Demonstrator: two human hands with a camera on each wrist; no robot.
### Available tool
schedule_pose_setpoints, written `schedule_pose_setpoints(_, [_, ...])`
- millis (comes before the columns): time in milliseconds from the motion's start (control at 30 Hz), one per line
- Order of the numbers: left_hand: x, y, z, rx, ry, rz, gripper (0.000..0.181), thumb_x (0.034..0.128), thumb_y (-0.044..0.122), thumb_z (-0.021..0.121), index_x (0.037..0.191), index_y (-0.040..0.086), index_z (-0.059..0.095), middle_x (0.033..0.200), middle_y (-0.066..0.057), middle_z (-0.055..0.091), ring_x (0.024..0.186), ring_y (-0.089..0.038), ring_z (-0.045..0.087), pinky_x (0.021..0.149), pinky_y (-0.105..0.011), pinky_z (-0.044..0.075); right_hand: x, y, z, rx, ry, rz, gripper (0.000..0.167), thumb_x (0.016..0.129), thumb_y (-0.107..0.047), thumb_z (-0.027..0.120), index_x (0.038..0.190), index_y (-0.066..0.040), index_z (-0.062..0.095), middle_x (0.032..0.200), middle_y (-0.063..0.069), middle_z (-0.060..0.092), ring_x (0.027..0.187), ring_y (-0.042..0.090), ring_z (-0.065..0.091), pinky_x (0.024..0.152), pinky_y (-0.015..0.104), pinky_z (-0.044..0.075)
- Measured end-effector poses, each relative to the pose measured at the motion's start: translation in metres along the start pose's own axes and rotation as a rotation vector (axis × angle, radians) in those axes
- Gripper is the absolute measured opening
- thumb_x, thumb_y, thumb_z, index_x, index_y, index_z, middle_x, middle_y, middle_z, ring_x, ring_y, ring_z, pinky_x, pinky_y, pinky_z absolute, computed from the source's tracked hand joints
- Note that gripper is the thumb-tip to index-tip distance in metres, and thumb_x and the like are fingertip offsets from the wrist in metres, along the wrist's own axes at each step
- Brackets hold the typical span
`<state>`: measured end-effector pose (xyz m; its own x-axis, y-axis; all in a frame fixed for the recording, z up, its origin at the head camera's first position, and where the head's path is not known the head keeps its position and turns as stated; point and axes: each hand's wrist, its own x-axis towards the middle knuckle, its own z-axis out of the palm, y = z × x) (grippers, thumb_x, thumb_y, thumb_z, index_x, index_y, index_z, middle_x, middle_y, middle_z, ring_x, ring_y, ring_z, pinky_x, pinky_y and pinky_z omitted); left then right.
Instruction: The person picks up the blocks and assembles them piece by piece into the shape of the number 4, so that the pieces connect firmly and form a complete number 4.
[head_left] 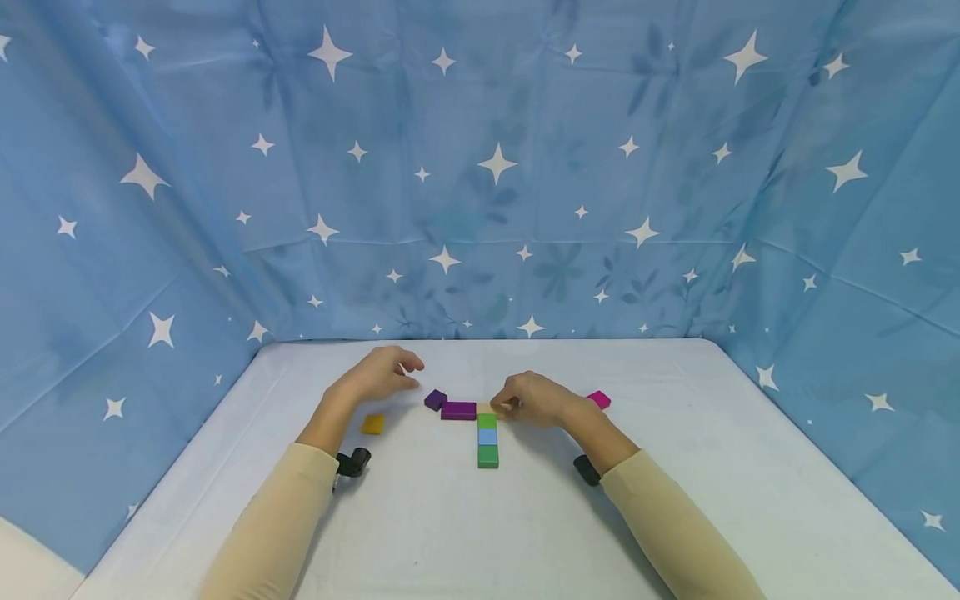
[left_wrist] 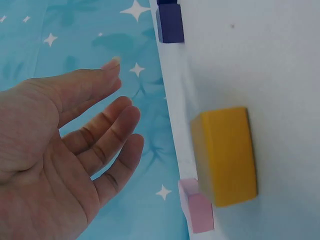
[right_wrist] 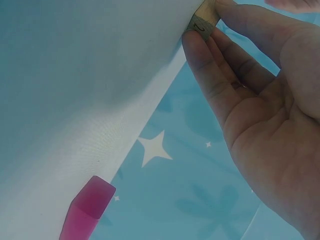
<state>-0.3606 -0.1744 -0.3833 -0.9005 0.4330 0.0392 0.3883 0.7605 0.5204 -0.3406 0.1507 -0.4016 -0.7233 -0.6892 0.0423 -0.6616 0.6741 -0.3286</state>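
Observation:
My right hand (head_left: 534, 400) pinches a small natural-wood block (right_wrist: 204, 22) between thumb and fingers; a figure like a 2 shows on its end. This block meets the top of a column made of a light green block (head_left: 487, 422), a blue block (head_left: 487, 437) and a green block (head_left: 488, 457). To its left lies a long purple block (head_left: 458, 411), with a dark purple block (head_left: 436, 400) turned at an angle beside it. My left hand (head_left: 377, 374) hovers with loosely bent fingers, holding nothing, near the dark purple block and a yellow block (left_wrist: 227, 156).
A pink block (left_wrist: 199, 207) lies past the yellow one in the left wrist view. The magenta block (head_left: 598, 399) rests right of my right hand. Dark wrist-camera mounts (head_left: 354, 462) sit under both wrists. A blue star-patterned curtain (head_left: 480, 208) surrounds the white table (head_left: 420, 533).

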Motion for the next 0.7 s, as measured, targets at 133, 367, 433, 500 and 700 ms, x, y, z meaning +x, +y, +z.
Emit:
schedule_pose_setpoints(133, [-0.002,-0.003,-0.004,-0.023,0.015,-0.018,0.035,0.0987,0.018,0.072,0.131,0.006,0.070,0.126,-0.018,0.069,0.106,-0.027,0.064,0.094,-0.044,0.054,0.000,0.000,0.000,-0.004,0.000,0.005,0.030,0.094,0.001,0.072,0.120,-0.011,0.079,0.106,0.002,0.073,0.093,0.014,0.060,0.091,0.034,0.057])
schedule_pose_setpoints(367, [-0.004,-0.014,-0.007,-0.040,0.042,-0.065,0.038,0.0997,0.023,0.071,0.135,0.008,0.068,0.131,-0.017,0.067,0.114,-0.029,0.061,0.097,-0.047,0.053,0.000,0.000,0.000,-0.004,-0.009,0.006,0.029,0.095,0.000,0.072,0.121,-0.011,0.079,0.105,0.002,0.073,0.093,0.014,0.059,0.090,0.033,0.056])
schedule_pose_setpoints(433, [-0.003,-0.018,-0.007,-0.050,0.047,-0.077,0.040,0.1000,0.024,0.071,0.136,0.008,0.067,0.133,-0.018,0.066,0.114,-0.029,0.061,0.094,-0.046,0.054,0.000,0.000,-0.001,-0.007,-0.010,0.002,0.028,0.095,0.000,0.072,0.120,-0.011,0.079,0.104,0.002,0.072,0.093,0.015,0.059,0.090,0.032,0.056])
schedule_pose_setpoints(500, [-0.003,-0.019,-0.008,-0.065,0.047,-0.097,0.041,0.0998,0.025,0.071,0.137,0.009,0.066,0.134,-0.018,0.065,0.115,-0.030,0.060,0.092,-0.045,0.055,0.001,0.000,-0.001,-0.007,-0.012,0.004,0.028,0.095,0.000,0.072,0.119,-0.011,0.079,0.103,0.002,0.072,0.092,0.015,0.058,0.089,0.032,0.056])
schedule_pose_setpoints(700, [-0.005,-0.024,-0.009,-0.086,0.037,-0.173,0.046,0.0997,0.027,0.071,0.142,0.010,0.063,0.144,-0.021,0.058,0.128,-0.037,0.055,0.089,-0.045,0.060,0.001,0.000,0.000,-0.003,-0.012,0.010,0.028,0.095,-0.002,0.073,0.120,-0.012,0.079,0.104,0.001,0.072,0.092,0.014,0.059,0.089,0.032,0.056])
